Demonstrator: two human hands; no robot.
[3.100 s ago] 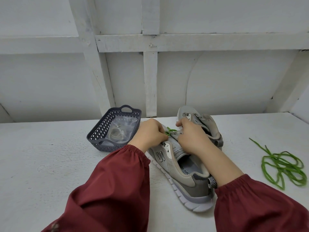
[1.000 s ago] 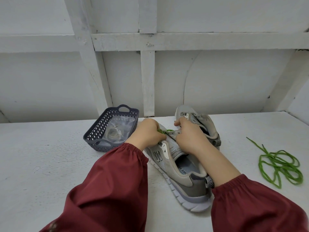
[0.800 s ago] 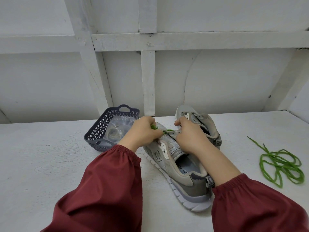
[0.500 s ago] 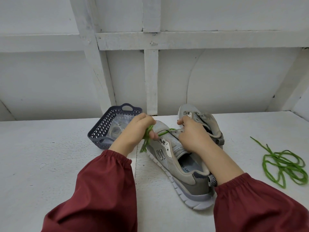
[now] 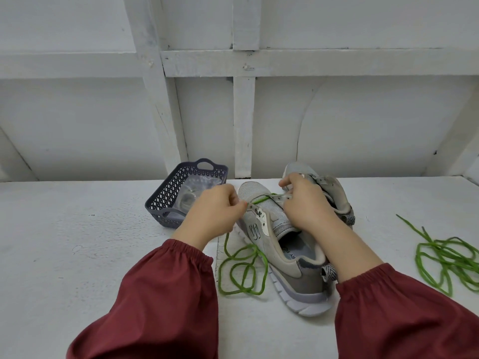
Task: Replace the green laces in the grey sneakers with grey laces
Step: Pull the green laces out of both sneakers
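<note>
- Left hand (image 5: 216,211) pinches a green lace (image 5: 243,270) between thumb and fingertips, right at the front eyelets of the near sneaker (image 5: 290,268).
- Below that hand the lace drops to the table (image 5: 77,255) and lies in loops beside the sneaker's sole.
- Right hand (image 5: 302,200) is curled over the same sneaker's tongue, gripping it.
- 2nd sneaker (image 5: 334,193) stands just behind.
- Loose lace (image 5: 445,263), also green, lies heaped at the right, well apart.
- Basket (image 5: 166,200) at the left holds a clear bag (image 5: 193,190).

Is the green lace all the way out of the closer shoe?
No, the green lace crosses the closer sneaker at the front eyelets, and the rest lies looped on the table.
</note>
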